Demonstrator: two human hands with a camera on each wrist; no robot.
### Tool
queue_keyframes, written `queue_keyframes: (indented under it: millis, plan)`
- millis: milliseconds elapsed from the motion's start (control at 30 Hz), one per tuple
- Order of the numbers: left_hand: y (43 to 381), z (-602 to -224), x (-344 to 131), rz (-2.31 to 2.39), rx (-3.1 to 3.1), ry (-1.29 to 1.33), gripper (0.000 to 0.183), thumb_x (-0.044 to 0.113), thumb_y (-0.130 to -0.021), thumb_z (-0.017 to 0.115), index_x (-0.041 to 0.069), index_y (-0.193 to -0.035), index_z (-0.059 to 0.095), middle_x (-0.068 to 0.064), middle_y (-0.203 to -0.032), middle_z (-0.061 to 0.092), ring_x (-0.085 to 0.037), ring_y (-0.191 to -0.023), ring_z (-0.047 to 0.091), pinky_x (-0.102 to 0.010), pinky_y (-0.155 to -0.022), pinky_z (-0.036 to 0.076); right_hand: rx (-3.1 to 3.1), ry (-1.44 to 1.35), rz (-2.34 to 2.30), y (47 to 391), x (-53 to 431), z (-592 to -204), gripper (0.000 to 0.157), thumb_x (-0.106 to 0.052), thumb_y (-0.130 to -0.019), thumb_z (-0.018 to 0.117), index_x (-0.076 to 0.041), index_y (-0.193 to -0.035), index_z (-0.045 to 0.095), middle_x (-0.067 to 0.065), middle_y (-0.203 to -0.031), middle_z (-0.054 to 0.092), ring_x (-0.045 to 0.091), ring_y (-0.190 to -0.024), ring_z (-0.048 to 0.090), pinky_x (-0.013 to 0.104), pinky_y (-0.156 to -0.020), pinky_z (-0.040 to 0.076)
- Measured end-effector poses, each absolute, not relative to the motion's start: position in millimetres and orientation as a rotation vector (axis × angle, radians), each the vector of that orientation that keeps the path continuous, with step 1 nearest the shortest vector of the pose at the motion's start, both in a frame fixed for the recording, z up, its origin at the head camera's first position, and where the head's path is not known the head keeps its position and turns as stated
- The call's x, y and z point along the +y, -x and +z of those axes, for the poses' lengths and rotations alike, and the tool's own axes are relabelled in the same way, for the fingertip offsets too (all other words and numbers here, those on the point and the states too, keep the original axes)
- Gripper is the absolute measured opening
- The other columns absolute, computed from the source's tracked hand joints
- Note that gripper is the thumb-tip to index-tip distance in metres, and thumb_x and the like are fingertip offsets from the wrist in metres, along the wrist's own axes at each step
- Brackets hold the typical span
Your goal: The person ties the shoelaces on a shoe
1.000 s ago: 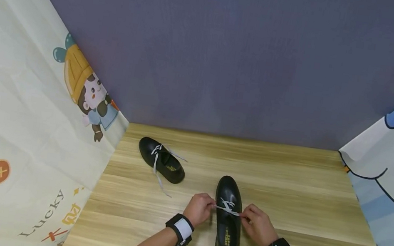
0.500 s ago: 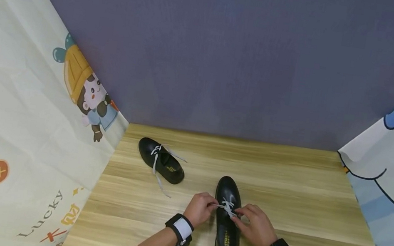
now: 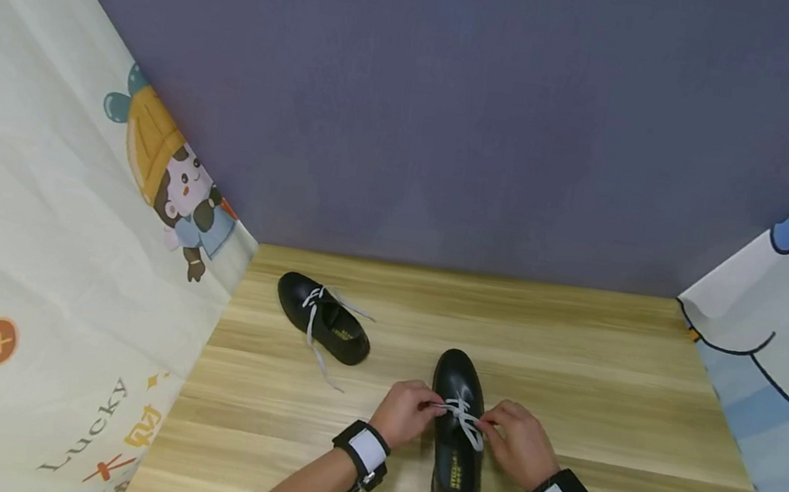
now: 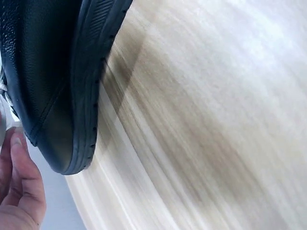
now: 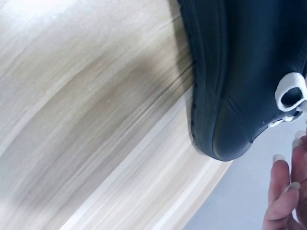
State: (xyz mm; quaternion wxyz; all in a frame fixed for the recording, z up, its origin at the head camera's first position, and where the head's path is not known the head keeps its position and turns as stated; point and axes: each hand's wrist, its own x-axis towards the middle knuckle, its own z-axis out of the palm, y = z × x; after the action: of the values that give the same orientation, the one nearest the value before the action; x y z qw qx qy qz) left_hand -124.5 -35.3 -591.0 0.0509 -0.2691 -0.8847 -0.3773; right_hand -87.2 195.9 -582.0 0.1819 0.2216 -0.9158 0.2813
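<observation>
A black leather lace-up shoe (image 3: 459, 377) stands upright between my hands, toe pointing away. White shoelaces (image 3: 460, 411) cross over its tongue in a small knot, and a loop (image 5: 288, 91) droops on the shoe's right side. My left hand (image 3: 407, 413) pinches one lace end at the shoe's left edge, with thumb and finger pressed together in the left wrist view. On the other side, my right hand (image 3: 517, 441) pinches the lace beside the knot. The right wrist view shows only part of that hand's fingers (image 5: 279, 182), close to the shoe's upper.
A second black shoe (image 3: 331, 321) lies to the far left, its white laces hanging loose on both sides. The wood-grain surface (image 3: 597, 367) meets a grey-blue panel (image 3: 457, 120) at the back. Printed cloths (image 3: 63, 233) flank both sides.
Both hands stay at the shoe. The right fingers have worked in over the knot and drawn back right; the straight stretched lace is now a knot with a loop hanging right.
</observation>
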Motion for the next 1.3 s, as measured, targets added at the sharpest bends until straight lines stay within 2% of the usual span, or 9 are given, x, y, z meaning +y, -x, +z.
queue_keyframes:
  millis: [233,633,733,900,1000,1100,1167,1300]
  plan:
    - [125,-592,-36,-1.346,-2.703,0.757,0.008,0.017,-0.09,0.077,0.011,-0.088,0.079,0.005,-0.081,0.07,0.004,-0.07,0.057,-0.01,-0.063,0.045,-2.556,-0.629,0.787,87,203,-585,0.02,-0.008,-0.071,0.089,-0.017,-0.076,0.072,-0.011,-0.077,0.06,0.005,-0.071,0.056,0.025,-0.059,0.048]
    - [126,-589,-35,-1.455,-2.715,0.721,0.008,0.01,-0.092,0.073,0.011,-0.096,0.079,0.002,-0.086,0.072,0.002,-0.072,0.059,-0.013,-0.064,0.048,-2.553,-0.614,0.78,86,213,-585,0.024,-0.007,-0.07,0.09,-0.017,-0.081,0.071,-0.01,-0.081,0.059,0.008,-0.074,0.057,0.027,-0.062,0.049]
    - [127,-589,-35,-1.403,-2.723,0.756,0.007,0.01,-0.091,0.074,0.01,-0.095,0.08,0.003,-0.085,0.072,0.003,-0.071,0.058,-0.011,-0.063,0.047,-2.518,-0.643,0.835,84,208,-581,0.027,-0.008,-0.071,0.09,-0.016,-0.085,0.068,-0.009,-0.083,0.056,0.006,-0.076,0.054,0.022,-0.065,0.047]
    - [126,-588,-34,-1.352,-2.741,0.771,0.005,0.014,-0.091,0.075,0.011,-0.091,0.079,0.004,-0.084,0.071,0.004,-0.071,0.058,-0.01,-0.064,0.046,-2.547,-0.786,0.994,73,195,-579,0.024,-0.006,-0.076,0.085,-0.018,-0.084,0.066,-0.015,-0.078,0.05,-0.004,-0.068,0.046,0.01,-0.058,0.038]
    - [125,-587,-34,-1.343,-2.749,0.773,0.005,0.015,-0.091,0.075,0.012,-0.092,0.079,0.005,-0.084,0.071,0.003,-0.072,0.058,-0.01,-0.064,0.046,-2.635,-0.76,0.945,67,189,-586,0.022,-0.014,-0.077,0.087,-0.018,-0.084,0.066,-0.016,-0.077,0.05,-0.007,-0.064,0.044,0.012,-0.054,0.037]
    - [125,-587,-34,-1.342,-2.743,0.781,0.005,0.014,-0.091,0.075,0.012,-0.092,0.079,0.005,-0.085,0.071,0.003,-0.073,0.059,-0.01,-0.064,0.046,-2.703,-0.641,0.862,66,186,-592,0.029,-0.019,-0.073,0.09,-0.016,-0.085,0.064,-0.011,-0.079,0.05,-0.004,-0.065,0.046,0.017,-0.053,0.04]
    - [125,-587,-33,-1.347,-2.733,0.788,0.005,0.013,-0.091,0.075,0.011,-0.092,0.079,0.005,-0.085,0.071,0.003,-0.073,0.059,-0.01,-0.065,0.046,-2.728,-0.575,0.847,66,185,-593,0.032,-0.018,-0.071,0.092,-0.016,-0.084,0.063,-0.008,-0.08,0.05,-0.002,-0.065,0.047,0.02,-0.054,0.041]
    - [124,-587,-33,-1.359,-2.717,0.797,0.005,0.013,-0.091,0.075,0.01,-0.091,0.079,0.004,-0.084,0.071,0.004,-0.072,0.058,-0.01,-0.064,0.045,-2.746,-0.532,0.894,67,183,-593,0.028,-0.011,-0.074,0.089,-0.018,-0.08,0.062,-0.011,-0.08,0.049,-0.003,-0.066,0.047,0.02,-0.055,0.042]
